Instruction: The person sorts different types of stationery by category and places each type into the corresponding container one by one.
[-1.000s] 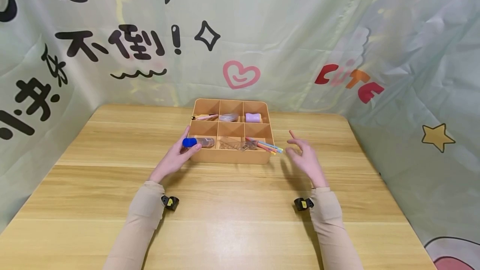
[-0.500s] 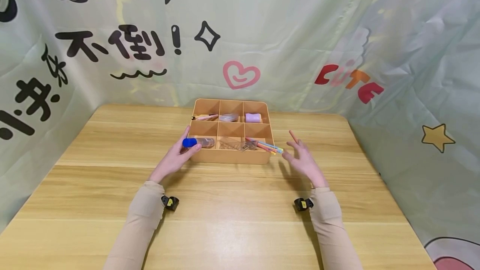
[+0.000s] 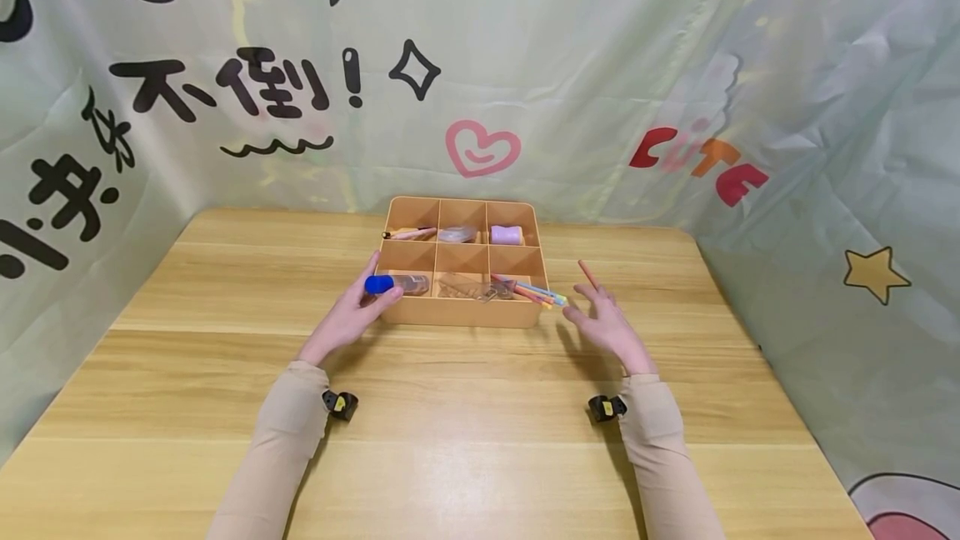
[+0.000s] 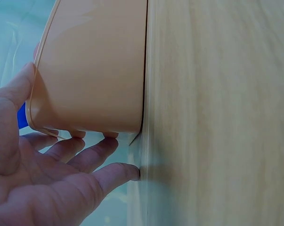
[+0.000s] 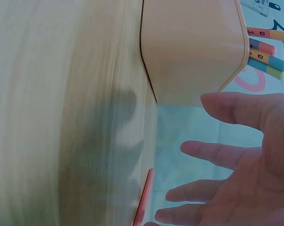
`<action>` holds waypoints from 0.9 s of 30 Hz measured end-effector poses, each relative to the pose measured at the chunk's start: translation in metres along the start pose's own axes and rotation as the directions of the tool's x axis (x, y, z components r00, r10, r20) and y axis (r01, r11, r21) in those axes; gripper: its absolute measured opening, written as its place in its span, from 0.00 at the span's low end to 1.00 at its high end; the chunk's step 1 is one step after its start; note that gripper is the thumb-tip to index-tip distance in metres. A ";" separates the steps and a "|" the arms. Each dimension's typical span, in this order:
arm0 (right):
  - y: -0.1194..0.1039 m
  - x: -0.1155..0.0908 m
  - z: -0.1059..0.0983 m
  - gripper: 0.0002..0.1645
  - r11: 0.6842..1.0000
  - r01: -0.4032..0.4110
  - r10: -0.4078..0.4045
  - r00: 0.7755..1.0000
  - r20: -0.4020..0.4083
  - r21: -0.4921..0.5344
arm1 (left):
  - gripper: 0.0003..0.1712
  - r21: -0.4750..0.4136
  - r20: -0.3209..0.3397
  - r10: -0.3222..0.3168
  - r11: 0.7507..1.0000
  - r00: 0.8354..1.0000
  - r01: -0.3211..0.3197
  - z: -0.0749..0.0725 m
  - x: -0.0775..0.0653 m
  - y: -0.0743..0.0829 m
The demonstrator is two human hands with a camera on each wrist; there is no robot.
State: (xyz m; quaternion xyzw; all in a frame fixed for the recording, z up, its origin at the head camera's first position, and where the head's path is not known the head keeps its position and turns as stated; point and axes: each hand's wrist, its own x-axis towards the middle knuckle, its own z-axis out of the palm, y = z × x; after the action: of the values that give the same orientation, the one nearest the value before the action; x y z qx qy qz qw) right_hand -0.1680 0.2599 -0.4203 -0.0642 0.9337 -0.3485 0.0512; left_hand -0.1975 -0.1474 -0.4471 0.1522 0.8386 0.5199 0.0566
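Note:
A tan divided organizer box [image 3: 465, 313] stands on the table. My left hand [image 3: 348, 311] grips its front left corner, thumb at the front rim and fingertips along the left side [image 4: 92, 146]. A blue-capped clear bottle [image 3: 408, 284] lies in the front left compartment, its cap over the rim by my left hand. To the right of the box, my right hand [image 3: 609, 323] holds nothing, its fingers spread [image 5: 212, 153] and thumb pointing toward the box corner. Beyond those fingers a thin red stick [image 3: 588, 274], like a pencil, lies on the table [image 5: 142, 200].
Several colored pens [image 3: 534, 293] and a clear ruler [image 5: 255, 6] stick out of the box's front compartments. The back row holds a pink pen [image 3: 414, 234], a clear rounded item [image 3: 457, 235] and a purple roll [image 3: 506, 236]. A printed cloth [image 3: 570, 65] hangs behind the wooden table [image 3: 465, 423].
My right thumb has shifted slightly toward the box and the right fingers have spread, showing more of the red stick. The left hand and the box have stayed in place.

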 end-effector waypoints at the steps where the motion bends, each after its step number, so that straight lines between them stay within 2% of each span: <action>1: 0.000 0.000 0.000 0.42 1.000 0.003 -0.003 1.000 -0.001 -0.002 | 0.46 0.000 0.001 -0.002 1.000 1.000 0.002 0.000 0.000 0.000; 5: 0.000 0.001 0.000 0.39 1.000 0.011 -0.011 1.000 -0.003 -0.011 | 0.46 0.006 0.007 -0.008 1.000 1.000 0.008 -0.001 -0.001 0.006; 12: 0.000 -0.001 0.002 0.36 1.000 0.016 -0.016 1.000 0.015 0.005 | 0.46 -0.017 0.019 -0.012 1.000 1.000 0.012 -0.004 -0.011 0.034; 15: 0.000 -0.001 0.003 0.36 1.000 0.006 -0.006 1.000 0.028 0.000 | 0.47 0.005 0.017 -0.003 1.000 1.000 0.003 -0.003 -0.007 0.024; 19: 0.000 0.001 0.008 0.37 0.999 0.038 -0.037 0.998 0.056 -0.033 | 0.47 0.014 0.004 0.012 1.000 1.000 -0.012 -0.001 -0.001 0.006; 23: -0.004 0.001 0.012 0.40 0.998 0.046 -0.042 0.993 0.109 -0.033 | 0.47 0.003 -0.002 0.010 1.000 1.000 -0.010 -0.001 0.000 0.002; 27: -0.008 -0.001 0.014 0.42 0.999 0.027 -0.023 0.990 0.142 -0.027 | 0.47 -0.001 0.003 0.000 1.000 1.000 0.000 -0.001 -0.002 0.007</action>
State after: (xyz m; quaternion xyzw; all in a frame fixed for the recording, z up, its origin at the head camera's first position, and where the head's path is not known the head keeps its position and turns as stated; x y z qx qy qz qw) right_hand -0.1640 0.2450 -0.4256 -0.1011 0.9318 -0.3300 0.1119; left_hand -0.1948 -0.1461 -0.4401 0.1533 0.8382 0.5202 0.0580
